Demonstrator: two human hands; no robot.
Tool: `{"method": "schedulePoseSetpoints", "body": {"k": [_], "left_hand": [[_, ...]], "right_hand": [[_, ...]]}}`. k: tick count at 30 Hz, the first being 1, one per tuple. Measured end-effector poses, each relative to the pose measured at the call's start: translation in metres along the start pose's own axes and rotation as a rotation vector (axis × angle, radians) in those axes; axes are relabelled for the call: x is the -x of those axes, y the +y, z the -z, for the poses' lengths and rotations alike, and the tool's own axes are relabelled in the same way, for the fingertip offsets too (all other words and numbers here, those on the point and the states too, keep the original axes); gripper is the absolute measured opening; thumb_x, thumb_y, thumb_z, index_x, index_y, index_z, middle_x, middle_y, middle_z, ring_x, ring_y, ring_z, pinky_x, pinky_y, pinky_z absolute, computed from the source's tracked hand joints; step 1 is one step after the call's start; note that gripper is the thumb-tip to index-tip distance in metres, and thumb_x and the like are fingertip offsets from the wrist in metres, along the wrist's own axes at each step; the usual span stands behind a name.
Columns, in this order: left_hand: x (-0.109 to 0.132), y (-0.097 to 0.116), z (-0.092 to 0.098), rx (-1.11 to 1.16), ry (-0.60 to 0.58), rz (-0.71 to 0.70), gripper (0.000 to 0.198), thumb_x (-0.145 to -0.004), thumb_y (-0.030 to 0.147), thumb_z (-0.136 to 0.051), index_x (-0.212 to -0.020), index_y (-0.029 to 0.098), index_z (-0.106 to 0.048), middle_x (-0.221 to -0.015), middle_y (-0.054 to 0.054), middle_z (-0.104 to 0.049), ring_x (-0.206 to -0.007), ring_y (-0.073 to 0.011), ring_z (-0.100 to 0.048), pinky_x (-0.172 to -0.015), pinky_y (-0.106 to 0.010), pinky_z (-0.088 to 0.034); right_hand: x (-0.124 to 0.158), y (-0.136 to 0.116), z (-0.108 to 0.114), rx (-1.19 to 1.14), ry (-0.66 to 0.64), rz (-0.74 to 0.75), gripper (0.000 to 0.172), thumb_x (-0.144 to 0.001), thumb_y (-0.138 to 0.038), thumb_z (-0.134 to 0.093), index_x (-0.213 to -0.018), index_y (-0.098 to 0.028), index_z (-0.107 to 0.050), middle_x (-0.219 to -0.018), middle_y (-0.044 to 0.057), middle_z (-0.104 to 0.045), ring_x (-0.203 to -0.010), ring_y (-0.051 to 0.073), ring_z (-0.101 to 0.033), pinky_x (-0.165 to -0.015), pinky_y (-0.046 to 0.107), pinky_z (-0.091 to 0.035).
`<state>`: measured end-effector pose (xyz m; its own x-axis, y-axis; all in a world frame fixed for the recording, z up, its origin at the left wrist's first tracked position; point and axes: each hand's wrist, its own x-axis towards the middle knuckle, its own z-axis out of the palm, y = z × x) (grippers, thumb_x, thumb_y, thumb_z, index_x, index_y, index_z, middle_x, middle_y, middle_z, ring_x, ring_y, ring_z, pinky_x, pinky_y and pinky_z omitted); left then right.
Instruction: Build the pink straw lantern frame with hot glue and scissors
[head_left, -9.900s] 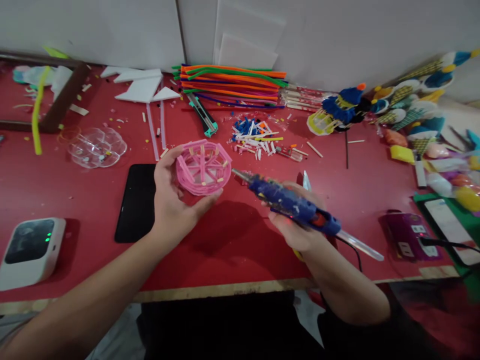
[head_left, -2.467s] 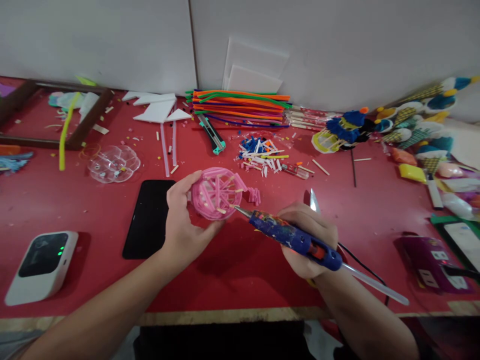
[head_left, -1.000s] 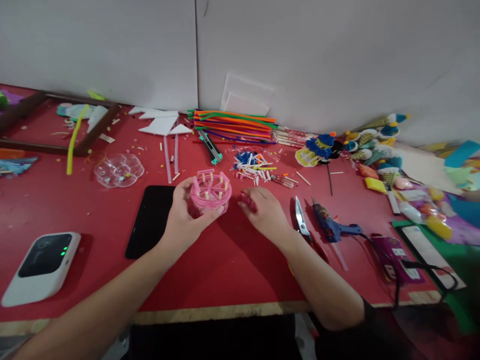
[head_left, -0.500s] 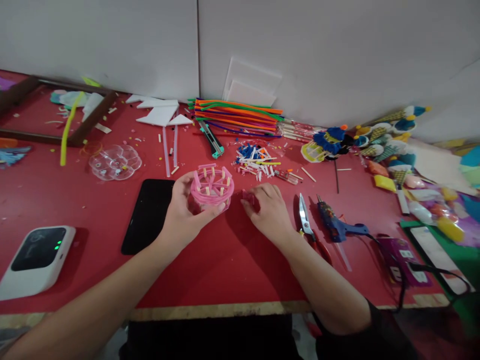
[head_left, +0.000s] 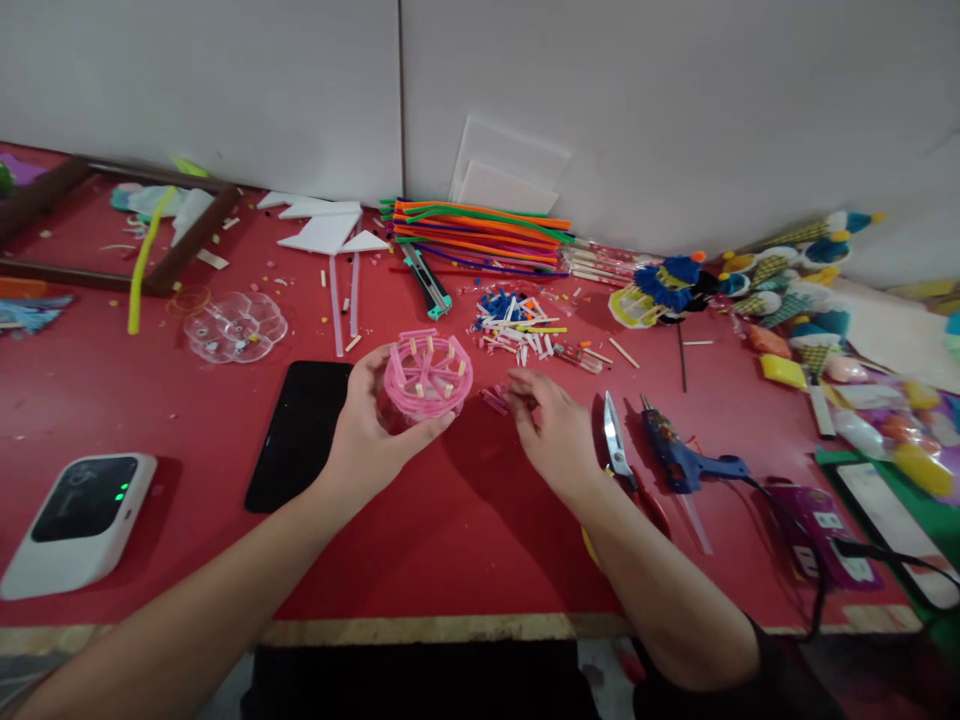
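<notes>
My left hand [head_left: 371, 425] grips a round pink wheel [head_left: 428, 374] made of straws with small wooden pegs, holding it just above the red table [head_left: 465, 540]. My right hand [head_left: 551, 430] rests on the table to the wheel's right. Its fingertips pinch together at a few short pink straw pieces [head_left: 495, 398] lying there, and what they hold is too small to name. A blue glue gun [head_left: 679, 458] lies on the table right of that hand, beside a pair of scissors [head_left: 619, 450].
A black phone [head_left: 300, 432] lies left of the wheel. A white device [head_left: 75, 520] sits at the front left. Cut straw bits [head_left: 517, 325], coloured pipe cleaners [head_left: 480, 228], a utility knife [head_left: 427, 280], a clear flower tray [head_left: 234, 326] and a purple power strip [head_left: 825, 520] surround the hands.
The glue gun left my right hand and lies on the table. My right hand moved to the pink straw pieces beside the wheel. My left hand kept the wheel and turned it flatter.
</notes>
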<state>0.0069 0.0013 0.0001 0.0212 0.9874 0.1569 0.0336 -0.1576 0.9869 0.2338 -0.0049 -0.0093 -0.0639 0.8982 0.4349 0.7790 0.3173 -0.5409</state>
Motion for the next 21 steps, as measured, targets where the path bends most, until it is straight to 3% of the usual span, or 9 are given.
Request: {"method": "schedulePoseSetpoints", "body": {"k": [4,8,15,18,21], "left_hand": [[0.000,-0.001,0.002,-0.084,0.002,0.003,0.079,-0.066,0.036,-0.091,-0.130,0.022,-0.048,-0.138,-0.014,-0.060,-0.128,-0.0316,-0.063,-0.110,-0.052,-0.052],[0.002,0.001,0.000,-0.151,-0.087,0.027,0.076,-0.069,0.035,-0.088,-0.131,0.022,-0.046,-0.137,-0.014,-0.061,-0.128,-0.0308,-0.064,-0.112,-0.052,-0.050],[0.000,-0.003,0.005,-0.390,-0.315,-0.040,0.076,-0.074,0.031,-0.079,-0.140,0.020,-0.045,-0.141,-0.018,-0.058,-0.132,-0.0376,-0.059,-0.114,-0.060,-0.046],[0.000,-0.013,0.010,-0.395,-0.341,-0.164,0.093,-0.074,0.024,-0.074,-0.153,0.020,-0.026,-0.152,-0.021,-0.044,-0.145,-0.0393,-0.046,-0.122,-0.062,-0.035],[0.002,-0.022,0.009,-0.343,-0.319,-0.235,0.114,-0.073,0.029,-0.080,-0.157,0.025,-0.003,-0.151,-0.021,-0.038,-0.146,-0.0394,-0.043,-0.121,-0.063,-0.036]], "right_hand": [[0.000,-0.007,0.008,-0.070,0.101,0.081,0.020,-0.096,-0.018,-0.054,-0.099,-0.025,-0.072,-0.100,0.005,-0.077,-0.093,0.021,-0.074,-0.084,0.037,-0.059],[-0.002,-0.015,0.018,-0.074,0.223,0.184,0.017,-0.094,-0.016,-0.061,-0.097,-0.027,-0.075,-0.100,0.005,-0.072,-0.090,0.018,-0.071,-0.081,0.036,-0.059],[0.001,-0.016,0.020,-0.187,0.204,0.240,0.015,-0.095,-0.012,-0.061,-0.100,-0.025,-0.067,-0.093,0.002,-0.074,-0.091,0.016,-0.072,-0.083,0.033,-0.059],[0.004,-0.013,0.015,-0.258,0.194,0.134,0.011,-0.098,-0.018,-0.057,-0.103,-0.024,-0.065,-0.098,0.004,-0.074,-0.094,0.017,-0.073,-0.084,0.035,-0.060],[0.005,-0.012,0.012,-0.268,0.167,0.067,0.009,-0.099,-0.023,-0.058,-0.104,-0.024,-0.065,-0.095,0.003,-0.075,-0.089,0.017,-0.074,-0.080,0.033,-0.061]]}}
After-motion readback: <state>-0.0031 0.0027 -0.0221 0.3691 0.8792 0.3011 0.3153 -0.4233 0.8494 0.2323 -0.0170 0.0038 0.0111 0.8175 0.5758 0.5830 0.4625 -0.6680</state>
